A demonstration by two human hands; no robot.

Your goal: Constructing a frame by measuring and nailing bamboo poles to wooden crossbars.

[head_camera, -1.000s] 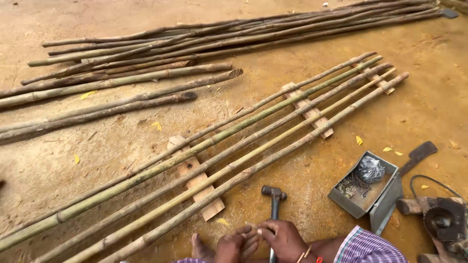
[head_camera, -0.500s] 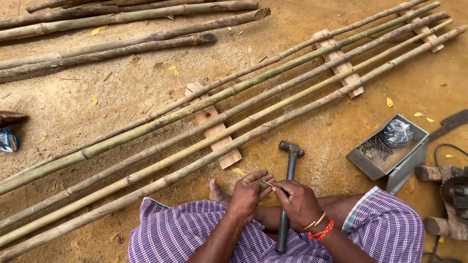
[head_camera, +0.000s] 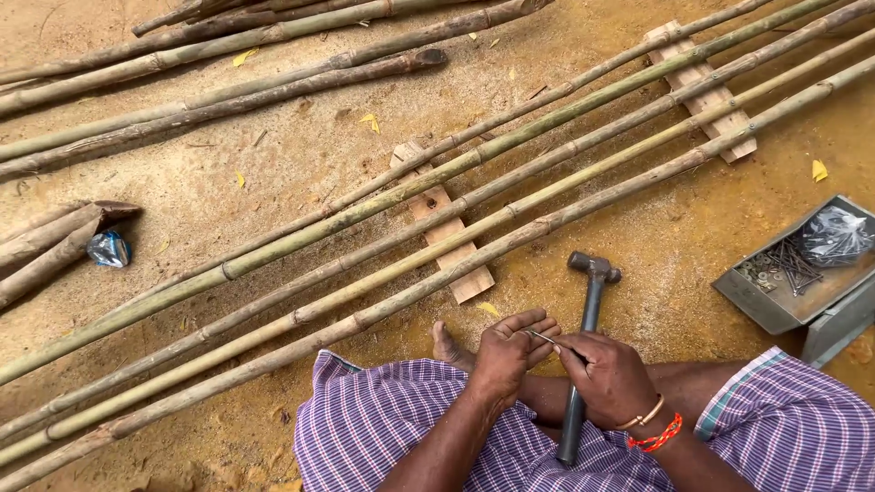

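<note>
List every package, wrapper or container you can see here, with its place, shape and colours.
Metal box: right of the hammer, grey, open, rectangular, holding dark nails.
Plastic bag: inside that box, crumpled, dark and shiny.
Small wrapper: on the ground at left, beside cut bamboo ends, crumpled, blue and silver.

Outdoor dirt-ground work yard: bamboo poles point(head_camera: 383, 273) laid out, wooden slat point(head_camera: 447, 232), hammer point(head_camera: 583, 346), nail box point(head_camera: 802, 282).

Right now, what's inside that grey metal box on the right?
The grey metal box holds a heap of dark nails and a crumpled plastic bag. What lies under the bag and nails is covered, and the box's right end runs out of frame.
</note>
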